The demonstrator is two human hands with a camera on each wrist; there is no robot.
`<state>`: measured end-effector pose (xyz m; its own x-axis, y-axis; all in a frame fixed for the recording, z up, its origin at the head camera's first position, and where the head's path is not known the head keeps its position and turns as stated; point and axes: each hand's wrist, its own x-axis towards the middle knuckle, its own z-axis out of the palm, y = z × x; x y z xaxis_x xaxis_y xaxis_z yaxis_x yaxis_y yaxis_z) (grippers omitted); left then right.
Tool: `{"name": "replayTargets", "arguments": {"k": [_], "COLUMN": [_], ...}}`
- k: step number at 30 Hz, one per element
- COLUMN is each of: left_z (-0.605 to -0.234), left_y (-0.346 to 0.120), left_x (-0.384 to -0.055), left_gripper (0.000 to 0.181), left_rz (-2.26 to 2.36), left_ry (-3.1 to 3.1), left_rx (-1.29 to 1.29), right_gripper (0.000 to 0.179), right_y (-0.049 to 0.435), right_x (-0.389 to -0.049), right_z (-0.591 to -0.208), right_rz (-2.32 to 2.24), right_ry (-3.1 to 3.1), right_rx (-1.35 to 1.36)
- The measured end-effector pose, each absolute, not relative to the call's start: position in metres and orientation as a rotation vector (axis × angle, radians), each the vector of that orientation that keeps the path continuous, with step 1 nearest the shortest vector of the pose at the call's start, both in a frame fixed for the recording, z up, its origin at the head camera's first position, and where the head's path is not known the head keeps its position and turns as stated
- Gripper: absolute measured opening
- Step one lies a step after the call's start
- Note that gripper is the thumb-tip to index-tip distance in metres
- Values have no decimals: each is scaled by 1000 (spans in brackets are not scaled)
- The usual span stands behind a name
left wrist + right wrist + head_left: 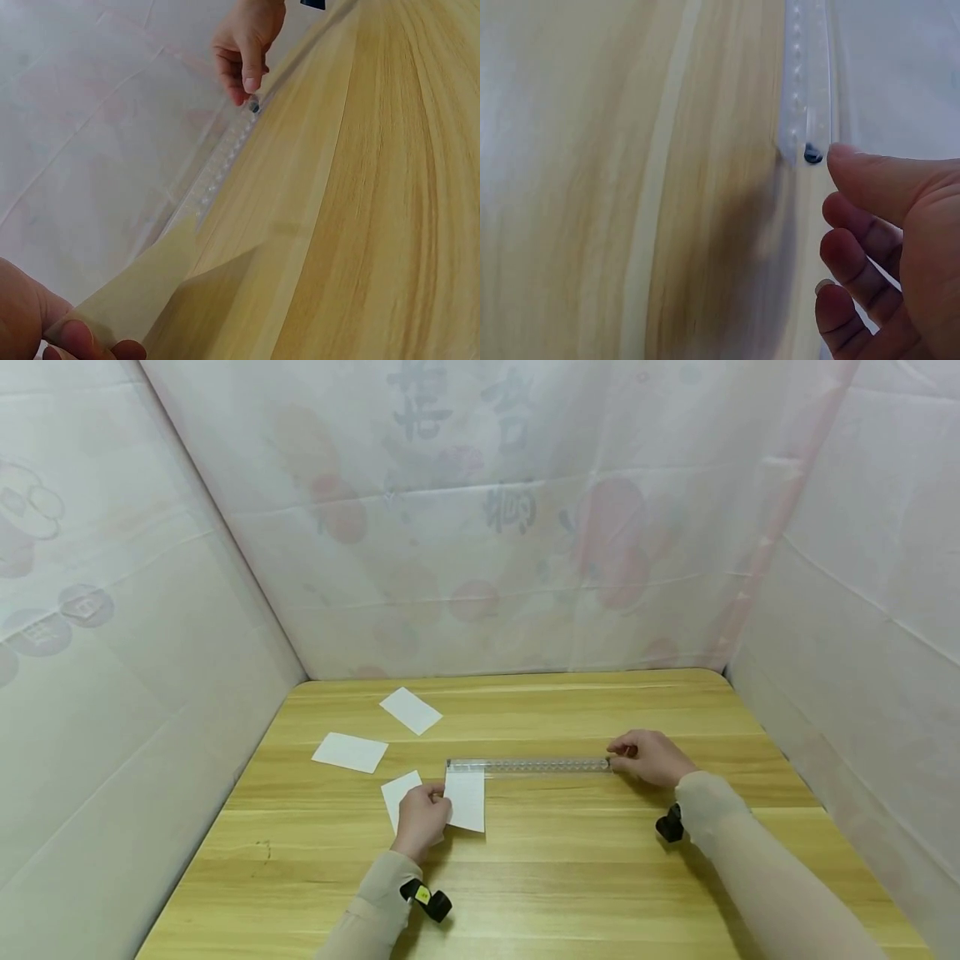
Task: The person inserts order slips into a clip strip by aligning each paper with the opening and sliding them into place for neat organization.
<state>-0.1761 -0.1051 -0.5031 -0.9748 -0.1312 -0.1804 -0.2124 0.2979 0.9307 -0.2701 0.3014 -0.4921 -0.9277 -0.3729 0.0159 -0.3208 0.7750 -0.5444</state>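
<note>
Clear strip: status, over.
Left hand pinching white card, far edge at left end of clear strip. Right hand by strip's other end, contact unclear. Another card partly hidden by left hand.

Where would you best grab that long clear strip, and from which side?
Probably pinch the strip by its right end, coming from the right: it's long, thin and lies crosswise, that end is away from the held paper, and the right hand is right beside it.

Left hand (28, 306): cut off, left wrist view
Tilted white card (397, 791): partly behind left hand
Clear plastic strip (808, 75): cropped, right wrist view
</note>
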Motion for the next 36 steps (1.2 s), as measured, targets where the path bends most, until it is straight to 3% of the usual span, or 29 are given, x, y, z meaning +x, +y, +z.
{"name": "replayTargets", "arguments": {"k": [36], "left_z": [-502], "left_y": [-104], "left_x": [-181], "left_gripper": [43], "left_rz": [1683], "left_ry": [2519], "left_rx": [-245], "right_gripper": [16], "right_y": [297], "right_x": [-276], "right_z": [-485], "right_rz": [-665], "right_ry": [2821], "right_rx": [-665]}}
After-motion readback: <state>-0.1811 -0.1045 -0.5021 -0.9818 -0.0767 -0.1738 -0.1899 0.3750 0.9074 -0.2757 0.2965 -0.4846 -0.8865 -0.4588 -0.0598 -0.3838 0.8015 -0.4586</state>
